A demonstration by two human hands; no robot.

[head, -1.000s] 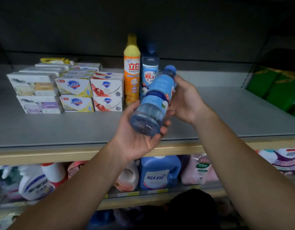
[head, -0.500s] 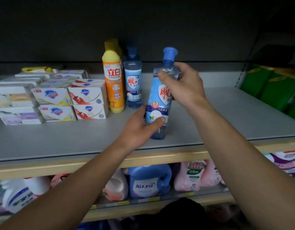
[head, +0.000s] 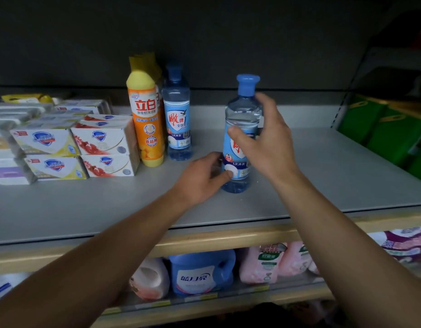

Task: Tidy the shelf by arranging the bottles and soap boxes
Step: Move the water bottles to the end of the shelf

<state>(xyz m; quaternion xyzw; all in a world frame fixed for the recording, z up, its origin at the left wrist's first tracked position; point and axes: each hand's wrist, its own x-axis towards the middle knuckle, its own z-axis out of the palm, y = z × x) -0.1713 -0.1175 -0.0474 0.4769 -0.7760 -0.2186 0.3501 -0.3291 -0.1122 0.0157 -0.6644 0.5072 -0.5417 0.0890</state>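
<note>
A clear blue-capped dish soap bottle [head: 243,110] stands upright on the grey shelf [head: 323,176]. My left hand [head: 202,178] holds its lower part, thumb on the label and fingers curled at its left side. My right hand [head: 264,140] is spread beside the upper part, thumb across the label and fingers straight at the right side. A matching blue bottle [head: 177,114] and an orange bottle [head: 145,119] with a yellow cap stand to the left. Stacked soap boxes [head: 74,147] fill the shelf's left end.
Green packs [head: 384,133] sit at the right end of the shelf. The shelf below holds a blue detergent jug [head: 200,273], pink refill pouches [head: 273,261] and other bottles. A wooden front edge [head: 228,240] runs along the shelf.
The bottle went from tilted in both hands to standing on the shelf. My right hand has slid down from its neck and loosened; my left hand stays at its base.
</note>
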